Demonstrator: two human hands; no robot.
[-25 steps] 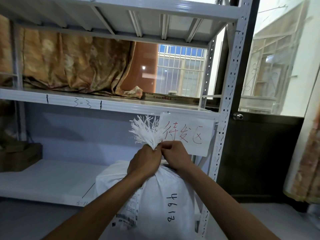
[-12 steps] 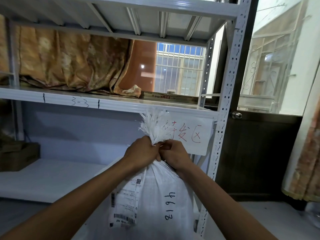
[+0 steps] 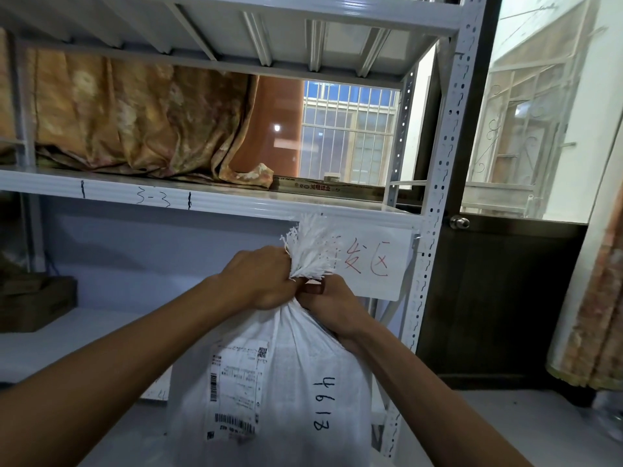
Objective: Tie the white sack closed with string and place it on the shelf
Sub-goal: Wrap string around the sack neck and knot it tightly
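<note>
A white woven sack (image 3: 290, 382) with a shipping label and the handwritten number 4613 hangs in front of the grey metal shelf (image 3: 215, 203). Its gathered neck ends in a frayed white tuft (image 3: 312, 251) sticking up above my hands. My left hand (image 3: 263, 278) is clenched around the neck from the left. My right hand (image 3: 332, 303) grips the neck just below and to the right, touching the left hand. No string can be made out between the fingers.
A paper sign with red writing (image 3: 374, 264) hangs on the shelf edge behind the tuft. The perforated upright post (image 3: 438, 183) stands right of the sack. A brown cardboard box (image 3: 33, 303) sits on the lower shelf at left. Patterned cloth (image 3: 135, 123) fills the upper shelf.
Both hands have lifted the sack, so it hangs higher and more stretched. The label now faces me more fully. The tuft has shifted right, over the sign.
</note>
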